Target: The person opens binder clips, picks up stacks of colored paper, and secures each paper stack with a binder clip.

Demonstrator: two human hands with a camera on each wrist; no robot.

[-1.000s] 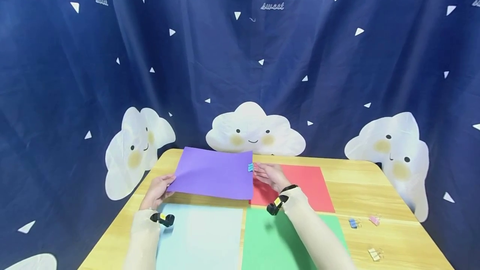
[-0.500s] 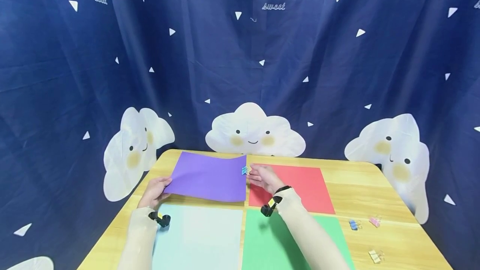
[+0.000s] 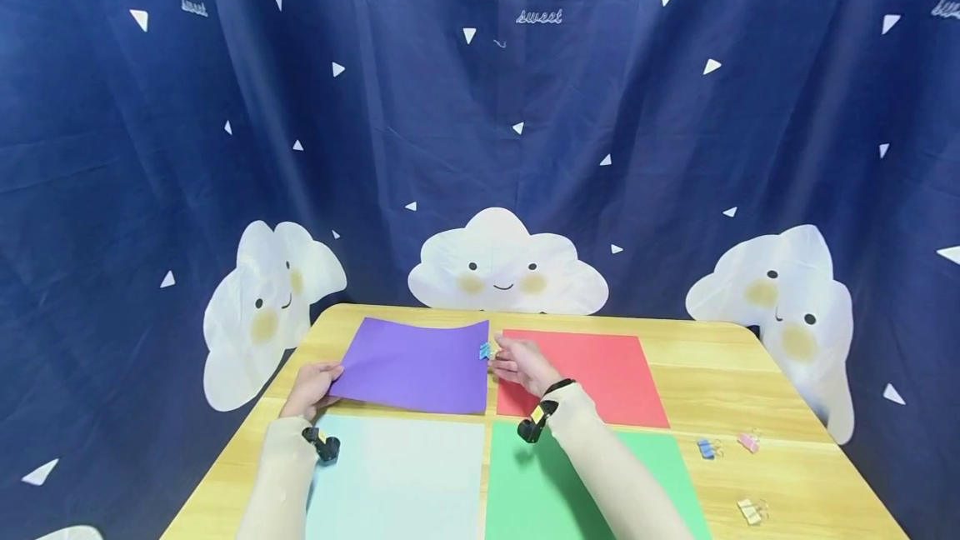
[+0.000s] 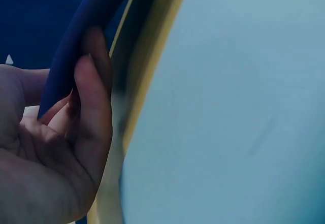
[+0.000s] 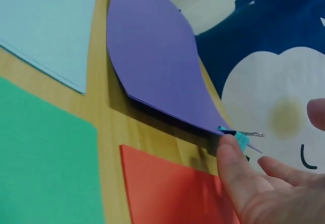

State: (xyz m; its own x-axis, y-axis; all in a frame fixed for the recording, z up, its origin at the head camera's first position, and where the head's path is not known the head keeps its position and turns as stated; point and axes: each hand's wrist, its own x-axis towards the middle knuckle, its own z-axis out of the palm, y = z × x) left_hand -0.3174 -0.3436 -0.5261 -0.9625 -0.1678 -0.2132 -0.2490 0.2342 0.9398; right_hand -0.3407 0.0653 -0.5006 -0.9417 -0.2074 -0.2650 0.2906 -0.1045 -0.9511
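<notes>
My left hand (image 3: 310, 390) pinches the left edge of a purple sheet of paper (image 3: 412, 365) between thumb and fingers. The sheet bows and hovers slightly above the far left of the table. On its right edge sits a turquoise binder clip (image 5: 239, 138) with a metal handle sticking out. Beside that clip is my right hand (image 3: 525, 365), one fingertip touching or nearly touching it in the right wrist view. The right thumb (image 5: 318, 113) stands well apart from the fingers. In the left wrist view, the purple paper (image 4: 66, 61) passes between the left thumb and fingers.
Red paper (image 3: 592, 373) lies at the far right of the wooden table (image 3: 712, 382). Light blue paper (image 3: 397, 473) and green paper (image 3: 622, 473) lie nearer. Blue (image 3: 707, 448), pink (image 3: 748, 442) and cream (image 3: 750, 512) binder clips rest on the right side.
The purple paper has come down toward the table and shifted slightly left. Both hands have moved with it, and the right fingers stay beside the turquoise clip.
</notes>
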